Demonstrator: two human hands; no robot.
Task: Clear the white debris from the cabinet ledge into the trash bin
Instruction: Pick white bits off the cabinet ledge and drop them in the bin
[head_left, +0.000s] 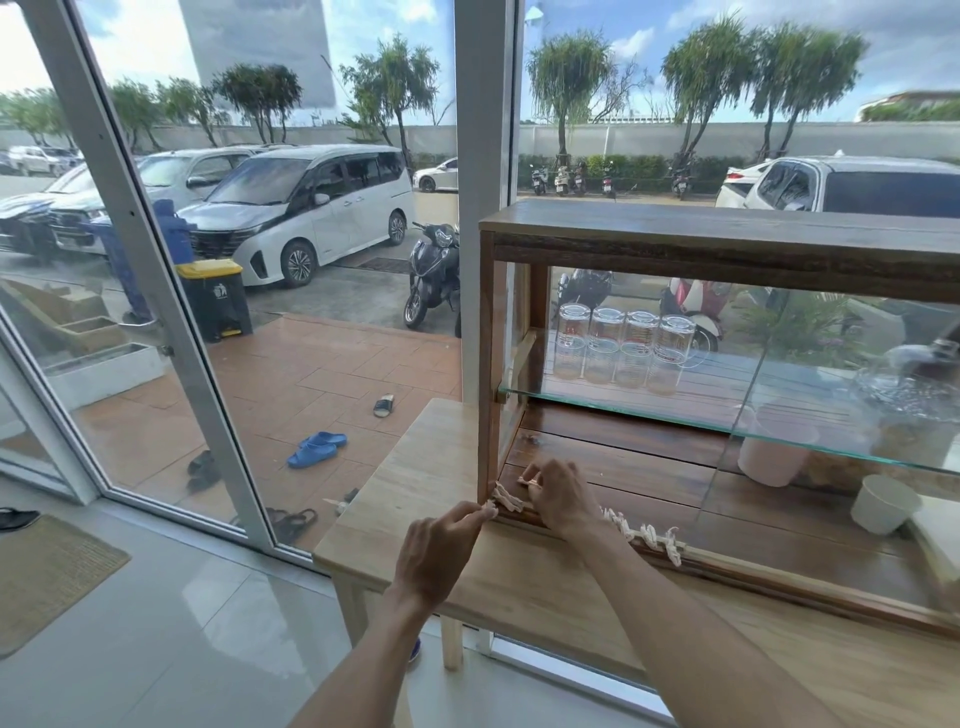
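Both hands pinch white debris (506, 497) at the cabinet ledge's (727, 564) left end — left hand (441, 551) nearer, right hand (558, 496) beyond — gathering step; more scraps (647, 535) lie rightward, awaiting collection before binning.

We see through a single wide-angle camera worn on the head, looking forward and down from standing height, with straight lines bowing toward the edges. Both forearms enter from six o'clock, and the left hand (439, 551) and right hand (558, 499) meet near centre, close to us. The wooden cabinet (727, 244) fills three o'clock at near range. From nine to twelve o'clock we look out through the glass door (311, 338) to a distant car park.
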